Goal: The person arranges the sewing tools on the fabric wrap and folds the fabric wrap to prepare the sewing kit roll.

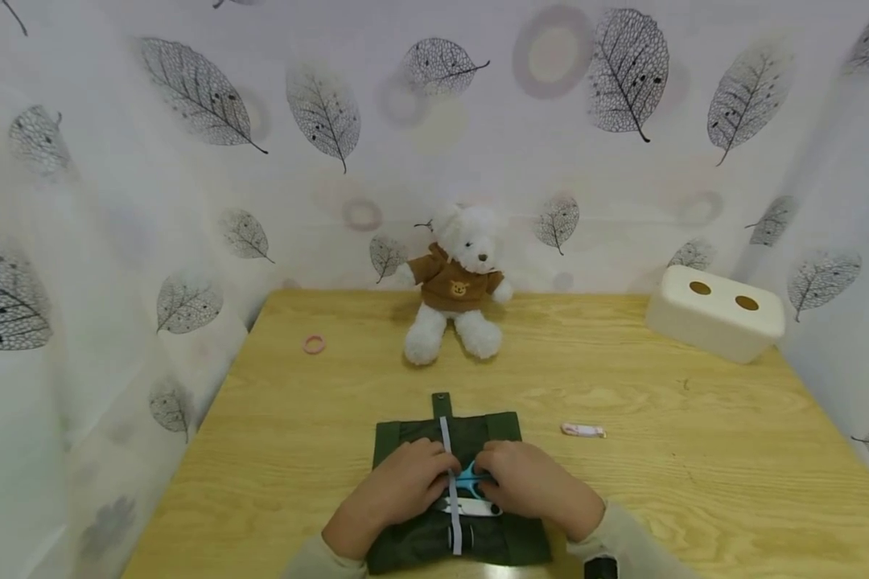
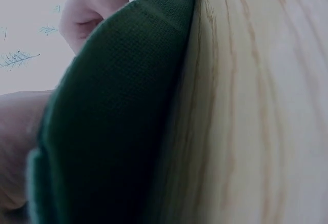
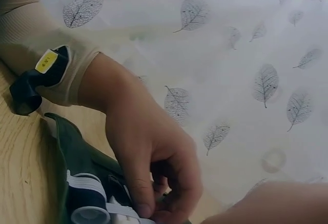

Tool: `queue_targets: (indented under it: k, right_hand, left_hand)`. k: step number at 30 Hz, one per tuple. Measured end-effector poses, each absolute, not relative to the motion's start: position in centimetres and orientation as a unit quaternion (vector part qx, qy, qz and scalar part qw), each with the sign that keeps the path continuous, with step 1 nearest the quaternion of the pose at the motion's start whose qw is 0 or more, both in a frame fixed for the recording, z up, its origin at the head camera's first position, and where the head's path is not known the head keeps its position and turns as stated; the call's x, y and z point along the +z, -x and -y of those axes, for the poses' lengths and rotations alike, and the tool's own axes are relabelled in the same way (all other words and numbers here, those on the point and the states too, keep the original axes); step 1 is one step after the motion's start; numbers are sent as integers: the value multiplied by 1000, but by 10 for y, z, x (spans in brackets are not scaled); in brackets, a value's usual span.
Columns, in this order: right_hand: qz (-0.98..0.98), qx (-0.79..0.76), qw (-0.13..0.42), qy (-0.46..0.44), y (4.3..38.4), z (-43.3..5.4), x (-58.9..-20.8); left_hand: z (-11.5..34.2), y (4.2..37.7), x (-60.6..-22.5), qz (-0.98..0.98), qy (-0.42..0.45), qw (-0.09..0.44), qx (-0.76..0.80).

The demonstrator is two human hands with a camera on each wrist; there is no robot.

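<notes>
A dark green fabric tool roll (image 1: 434,555) lies unfolded on the table, with a snap tab (image 1: 442,404) at its far edge. A pale elastic band (image 1: 445,434) runs down its middle. My left hand (image 1: 410,476) pinches this band; in the right wrist view that left hand (image 3: 159,152) has its thumb and fingertips on it. My right hand (image 1: 525,478) grips the light-blue scissors (image 1: 467,480), which lie partly beneath the band. Nearer me, the band crosses a white slim tool (image 1: 474,507) and a dark roll with a white rim (image 3: 89,215). Green fabric (image 2: 118,90) fills much of the left wrist view.
A white teddy bear in a brown top (image 1: 458,281) sits at the back of the wooden table (image 1: 261,450). Back right stands a cream box with two holes (image 1: 717,314). A pink ring (image 1: 315,344) lies far left, and a small whitish-pink item (image 1: 582,430) right of the roll.
</notes>
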State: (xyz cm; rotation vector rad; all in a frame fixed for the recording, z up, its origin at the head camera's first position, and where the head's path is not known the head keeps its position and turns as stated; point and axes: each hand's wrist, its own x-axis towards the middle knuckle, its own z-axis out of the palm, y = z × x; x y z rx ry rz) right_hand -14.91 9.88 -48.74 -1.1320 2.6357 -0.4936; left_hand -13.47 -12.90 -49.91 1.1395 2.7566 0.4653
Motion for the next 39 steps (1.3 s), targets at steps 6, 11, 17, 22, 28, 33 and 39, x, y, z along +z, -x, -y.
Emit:
queue_targets:
  k: [6,11,17,22,28,33,39]
  right_hand:
    - [-901,-200,73,378,158,-126,-484]
    - [-926,-197,36,319,164,-161,-482]
    - [-954,-173,-3,244,168,-196,-480]
    - [-962,-169,0,215,170,-215,-480]
    - [-964,-170,37,201,169,-223,-487]
    - [-963,-178,28,198,167,-224,-489]
    - [-966,-172,17,193,169,-226,-491]
  left_hand:
    - [127,139,-499,-913,-371,56,159]
    - [124,142,-497,-913,-365,73,169]
    - [125,143,-495,-915,-356,84,172]
    - [125,147,-493,-922,-347,79,151]
    - [124,150,-495,-927,-343,76,133]
    - [123,151,-498,-928,-337,88,132]
    - [124,151,-498,-925,-338,90,147]
